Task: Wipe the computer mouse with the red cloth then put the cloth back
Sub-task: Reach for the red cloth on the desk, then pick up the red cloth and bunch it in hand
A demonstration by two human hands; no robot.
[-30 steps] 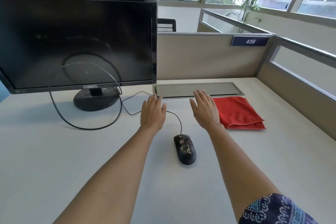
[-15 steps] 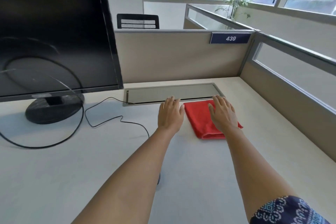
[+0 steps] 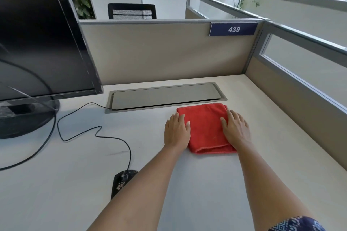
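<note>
The folded red cloth (image 3: 205, 127) lies flat on the white desk, just in front of the grey cable hatch. My left hand (image 3: 176, 131) rests palm down on the cloth's left edge, fingers extended. My right hand (image 3: 235, 129) lies flat on its right side, fingers spread. Neither hand grips the cloth. The black patterned computer mouse (image 3: 121, 183) sits nearer to me on the left, partly hidden behind my left forearm, its cord running back toward the hatch.
A black monitor (image 3: 41, 33) on a round stand (image 3: 22, 118) fills the left side, with loose black cables (image 3: 62, 131) curling across the desk (image 3: 197, 184). The grey cable hatch (image 3: 165, 96) sits at the back. Beige partitions (image 3: 165, 50) wall off the back and right.
My view has turned right and closer to the cloth. Both hands have moved from beside the mouse cord onto the cloth, left hand now on its left edge, right hand on its right.
</note>
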